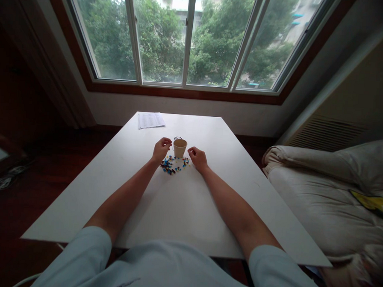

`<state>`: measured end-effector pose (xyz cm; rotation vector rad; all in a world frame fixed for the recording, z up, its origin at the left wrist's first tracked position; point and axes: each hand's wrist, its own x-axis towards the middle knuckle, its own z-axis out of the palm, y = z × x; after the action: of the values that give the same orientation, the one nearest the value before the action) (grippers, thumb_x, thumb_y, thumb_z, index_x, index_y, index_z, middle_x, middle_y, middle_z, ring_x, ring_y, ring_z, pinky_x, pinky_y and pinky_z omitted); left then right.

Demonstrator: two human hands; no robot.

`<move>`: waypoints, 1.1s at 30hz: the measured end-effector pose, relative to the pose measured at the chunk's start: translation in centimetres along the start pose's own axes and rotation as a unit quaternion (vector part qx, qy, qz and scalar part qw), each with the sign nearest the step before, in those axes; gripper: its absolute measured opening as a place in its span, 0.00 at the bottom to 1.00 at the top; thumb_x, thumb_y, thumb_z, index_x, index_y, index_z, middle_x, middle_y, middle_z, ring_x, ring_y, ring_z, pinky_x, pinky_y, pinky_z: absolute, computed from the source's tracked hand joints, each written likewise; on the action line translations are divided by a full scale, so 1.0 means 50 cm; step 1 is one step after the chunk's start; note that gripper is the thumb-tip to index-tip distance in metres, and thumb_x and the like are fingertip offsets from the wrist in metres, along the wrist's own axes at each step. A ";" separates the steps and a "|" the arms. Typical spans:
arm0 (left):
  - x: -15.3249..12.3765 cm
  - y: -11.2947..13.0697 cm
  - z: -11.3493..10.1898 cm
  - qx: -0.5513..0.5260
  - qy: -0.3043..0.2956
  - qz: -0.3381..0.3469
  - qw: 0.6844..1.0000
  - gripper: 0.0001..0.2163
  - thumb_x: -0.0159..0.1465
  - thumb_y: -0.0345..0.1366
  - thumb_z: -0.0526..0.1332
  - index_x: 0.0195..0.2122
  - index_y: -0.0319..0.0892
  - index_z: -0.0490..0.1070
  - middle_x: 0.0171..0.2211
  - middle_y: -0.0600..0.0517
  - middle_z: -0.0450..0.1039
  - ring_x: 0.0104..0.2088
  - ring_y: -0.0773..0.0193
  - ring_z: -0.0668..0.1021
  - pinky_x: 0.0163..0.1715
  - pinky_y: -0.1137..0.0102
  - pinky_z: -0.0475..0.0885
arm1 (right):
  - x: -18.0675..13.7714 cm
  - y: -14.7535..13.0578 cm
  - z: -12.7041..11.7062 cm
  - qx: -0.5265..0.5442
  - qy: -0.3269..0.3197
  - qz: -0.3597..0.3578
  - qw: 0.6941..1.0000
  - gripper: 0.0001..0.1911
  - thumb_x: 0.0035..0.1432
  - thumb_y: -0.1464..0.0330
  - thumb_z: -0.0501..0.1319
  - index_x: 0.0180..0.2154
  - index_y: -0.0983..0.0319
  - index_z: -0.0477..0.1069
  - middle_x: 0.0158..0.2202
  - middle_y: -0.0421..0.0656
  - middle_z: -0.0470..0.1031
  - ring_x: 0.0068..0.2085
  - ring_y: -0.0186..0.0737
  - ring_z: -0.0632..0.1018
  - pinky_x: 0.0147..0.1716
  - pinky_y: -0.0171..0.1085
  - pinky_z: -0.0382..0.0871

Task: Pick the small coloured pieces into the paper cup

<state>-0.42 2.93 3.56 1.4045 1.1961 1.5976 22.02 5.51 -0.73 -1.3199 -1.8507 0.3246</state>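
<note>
The cup [179, 147] stood upright toward the far half of the white table [181, 211], between the two hands. It was a plain tan, its open mouth round and wider than its base, its inner wall a shade deeper than the outside (what lay at the bottom could not be seen).

Around its near side spread a loose scatter of tiny pieces [168, 164], in blue, yellow and dark reddish brown. They lay thickest to the left and in front, where many touched or overlapped, and thinned into a smaller group at the right. Singly they were too small for their shape to be told with certainty.

The left hand [162, 149] was just left of the cup, above the edge of the thicker scatter, its fingers curled and the thumb close to the fingertips. The right hand [197, 156] was just to the right, beside the smaller group, bent into a similar narrow curl. Whether either pinched a piece could not be told. Farther off, near the table's far left corner, lay printed sheets of paper [150, 120].
</note>
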 end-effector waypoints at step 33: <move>0.008 0.047 0.010 -0.026 -0.102 -0.098 0.990 0.14 0.58 0.40 0.63 0.43 0.40 0.78 0.40 0.47 0.78 0.26 0.71 0.72 0.34 0.68 0.71 | -0.010 -0.005 0.002 -0.036 -0.122 -0.066 0.990 0.09 0.56 0.67 0.59 0.34 0.59 0.77 0.26 0.37 0.74 0.27 0.32 0.69 0.29 0.31 0.58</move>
<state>0.20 2.59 5.90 1.3380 1.1252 1.3085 21.84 4.99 -0.85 -1.2421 -2.1614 0.3638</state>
